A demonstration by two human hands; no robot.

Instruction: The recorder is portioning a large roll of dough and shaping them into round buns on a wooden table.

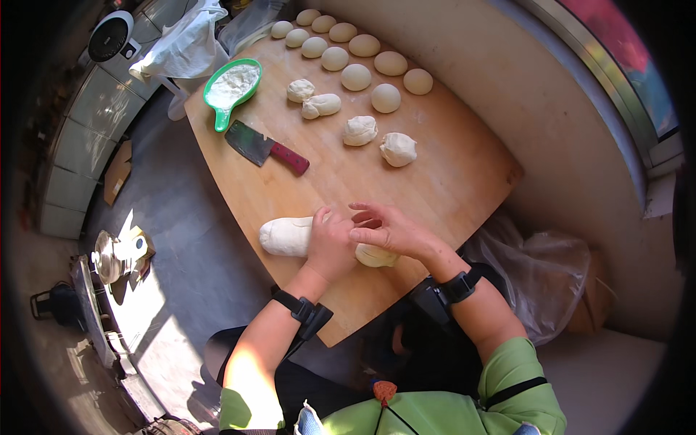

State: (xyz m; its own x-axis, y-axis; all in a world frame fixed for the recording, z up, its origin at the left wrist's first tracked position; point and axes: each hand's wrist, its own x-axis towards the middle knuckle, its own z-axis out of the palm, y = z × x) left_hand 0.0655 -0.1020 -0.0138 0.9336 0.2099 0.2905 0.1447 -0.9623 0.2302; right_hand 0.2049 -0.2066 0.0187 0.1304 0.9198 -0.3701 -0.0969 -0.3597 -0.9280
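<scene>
My left hand [333, 243] grips the right part of a thick dough log [285, 237] lying near the front of the wooden board [326, 187]. Right beside it, my right hand [389, 231] is arched with fingers apart over a pale dough piece [376, 255]; whether its fingertips touch dough is hidden. Further back lie rough dough lumps [398, 149] and a short dough piece [322, 105]. Several smooth round dough balls [356, 77] stand in rows at the rear. A cleaver with a red handle [290, 158] rests at the left, below a green scoop of white flour [234, 86].
A wall [522, 92] runs along the board's right side. A clear plastic bag [538, 277] and a cardboard box [595, 293] are at the lower right. White cloth [185, 43] hangs behind the scoop. A metal pot [109, 258] stands at the far left.
</scene>
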